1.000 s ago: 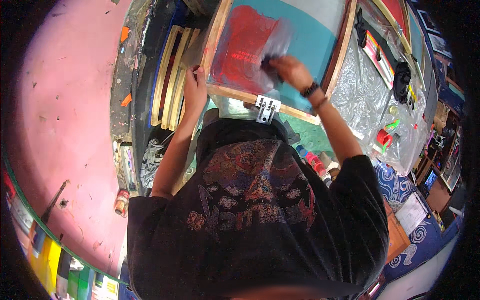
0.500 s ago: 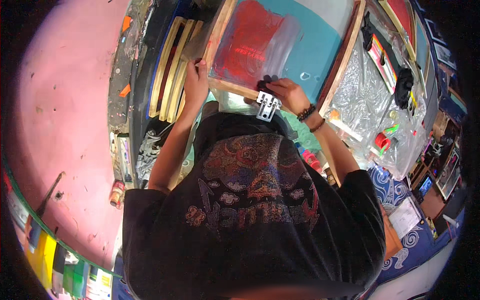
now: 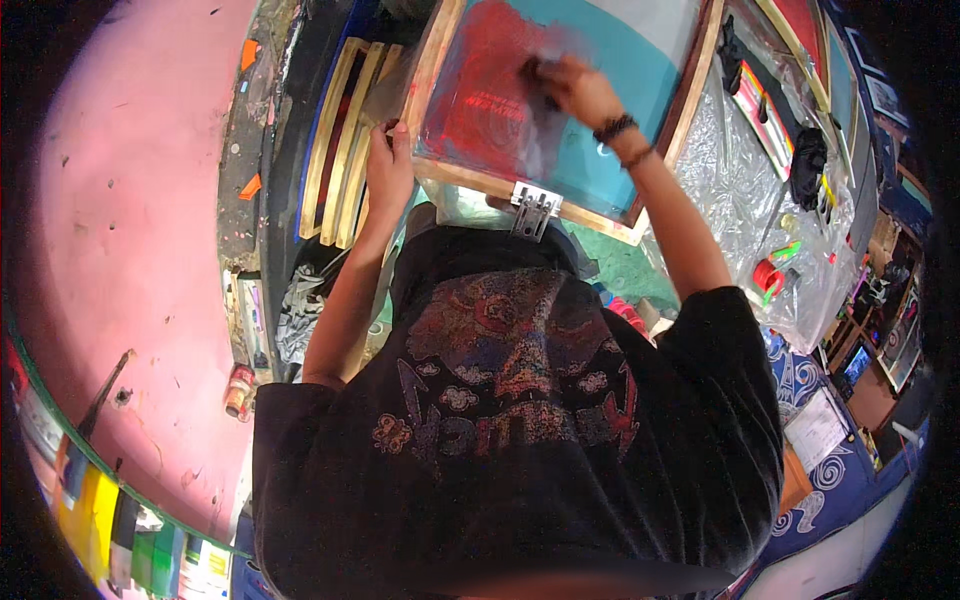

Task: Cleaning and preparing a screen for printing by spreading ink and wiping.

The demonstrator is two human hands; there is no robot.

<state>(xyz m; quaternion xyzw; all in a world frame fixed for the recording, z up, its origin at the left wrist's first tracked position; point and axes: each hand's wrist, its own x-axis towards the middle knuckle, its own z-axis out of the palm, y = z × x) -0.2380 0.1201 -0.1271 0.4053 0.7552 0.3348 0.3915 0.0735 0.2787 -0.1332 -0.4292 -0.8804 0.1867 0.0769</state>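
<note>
A wooden-framed printing screen (image 3: 465,178) with teal mesh stands in front of me, a red ink smear (image 3: 480,60) across its left half. My left hand (image 3: 391,168) grips the frame's left side near its lower corner, thumb on the wood. Over the mesh, at the right edge of the red area, my right hand (image 3: 582,90) is closed on a small dark wad (image 3: 538,75) that looks like a rag; motion blurs it. Greyish streaks run below that wad. A metal hinge clamp (image 3: 536,205) holds the frame's near edge.
Several bare wooden frames (image 3: 335,140) lean at the left. Clear plastic sheeting (image 3: 700,190) spreads on the right, with a red ring-shaped roll (image 3: 768,275) on it. A small bottle (image 3: 239,390) lies left of me, beside the pink surface (image 3: 150,250).
My right hand has moved up and away from the frame's near edge onto the mesh, carrying the dark wad. My left hand keeps its grip on the frame's side.
</note>
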